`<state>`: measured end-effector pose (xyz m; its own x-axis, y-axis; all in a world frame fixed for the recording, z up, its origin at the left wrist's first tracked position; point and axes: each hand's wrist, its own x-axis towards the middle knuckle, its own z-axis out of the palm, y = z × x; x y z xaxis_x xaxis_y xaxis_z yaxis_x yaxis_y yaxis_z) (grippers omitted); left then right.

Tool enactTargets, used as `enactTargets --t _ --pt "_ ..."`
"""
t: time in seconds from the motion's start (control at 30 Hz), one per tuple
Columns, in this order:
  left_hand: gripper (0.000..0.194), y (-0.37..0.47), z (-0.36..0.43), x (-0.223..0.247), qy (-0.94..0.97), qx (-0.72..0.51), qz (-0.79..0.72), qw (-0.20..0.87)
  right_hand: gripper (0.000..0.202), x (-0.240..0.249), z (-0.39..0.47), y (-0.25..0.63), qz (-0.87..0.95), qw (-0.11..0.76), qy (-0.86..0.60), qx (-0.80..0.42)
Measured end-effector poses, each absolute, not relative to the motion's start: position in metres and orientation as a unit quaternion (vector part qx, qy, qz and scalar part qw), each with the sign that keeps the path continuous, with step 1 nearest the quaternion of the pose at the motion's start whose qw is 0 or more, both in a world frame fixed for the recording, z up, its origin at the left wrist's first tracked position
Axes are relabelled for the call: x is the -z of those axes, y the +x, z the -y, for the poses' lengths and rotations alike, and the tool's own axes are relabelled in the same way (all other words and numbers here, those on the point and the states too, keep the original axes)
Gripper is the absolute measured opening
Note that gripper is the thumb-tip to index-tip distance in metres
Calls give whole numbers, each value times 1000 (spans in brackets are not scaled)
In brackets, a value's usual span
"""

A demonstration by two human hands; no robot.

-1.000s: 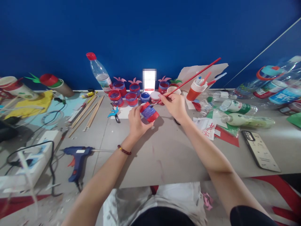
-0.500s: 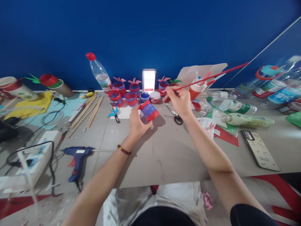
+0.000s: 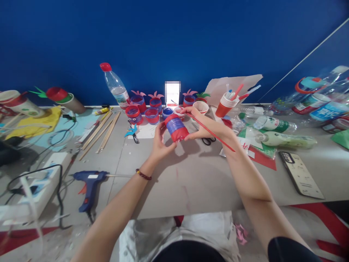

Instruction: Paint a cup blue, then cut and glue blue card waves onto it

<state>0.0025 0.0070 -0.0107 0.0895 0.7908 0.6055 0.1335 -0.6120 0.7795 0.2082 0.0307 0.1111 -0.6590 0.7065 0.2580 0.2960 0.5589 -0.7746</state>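
Tilted on its side above the table, a red plastic bottle cup with a purple band (image 3: 176, 128) is held in my left hand (image 3: 160, 142), fingers and thumb around its left end and underside. My right hand (image 3: 205, 125) pinches a thin red-handled paintbrush (image 3: 216, 136), whose handle slants down across the wrist and whose tip points up and left. The right thumb reaches the cup's lower right end, seemingly touching it. Just behind the cup stand an open jar of blue paint (image 3: 167, 112) and a white-and-red tub (image 3: 178, 112), partly hidden by the right hand.
Several painted cups (image 3: 152, 115) line the back beside a lit phone (image 3: 172, 94). A paper cup of brushes (image 3: 227, 104), scissors (image 3: 208, 141) and bottles (image 3: 275, 123) lie right. A glue gun (image 3: 91, 182), wooden sticks (image 3: 100, 134) and a power strip (image 3: 50, 178) are left.
My right hand has turned over and moved left to the cup; the paintbrush handle swung from pointing up right to down right. The cup has shifted slightly right, and a white paper cup behind is now visible.
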Motion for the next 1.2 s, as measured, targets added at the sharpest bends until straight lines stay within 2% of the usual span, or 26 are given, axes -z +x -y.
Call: enactTargets --t 0.13,0.3,0.5,0.7,0.83,0.97,1.1,1.2 --pt "81 4 -14 17 649 -601 -334 326 70 -110 -30 206 835 267 -306 -370" --pt "80 4 -16 19 659 -581 -307 365 67 -104 -35 208 826 287 -298 -382" --pt "86 1 -12 16 679 -535 -313 393 65 -105 -37 213 844 268 -326 -330" --pt "102 1 -8 10 706 -518 -321 361 59 -106 -28 211 883 196 -379 -197" --pt "100 0 -6 8 735 -508 -341 293 60 -104 -16 201 901 170 -381 -123" --pt "94 -2 -8 8 759 -505 -352 212 60 -107 -8 194 902 161 -384 -111" --pt "91 -3 -9 5 747 -513 -377 193 61 -113 -10 196 895 189 -372 -155" --pt "93 -3 -9 3 732 -515 -404 189 41 -119 -13 198 874 281 -350 -186"
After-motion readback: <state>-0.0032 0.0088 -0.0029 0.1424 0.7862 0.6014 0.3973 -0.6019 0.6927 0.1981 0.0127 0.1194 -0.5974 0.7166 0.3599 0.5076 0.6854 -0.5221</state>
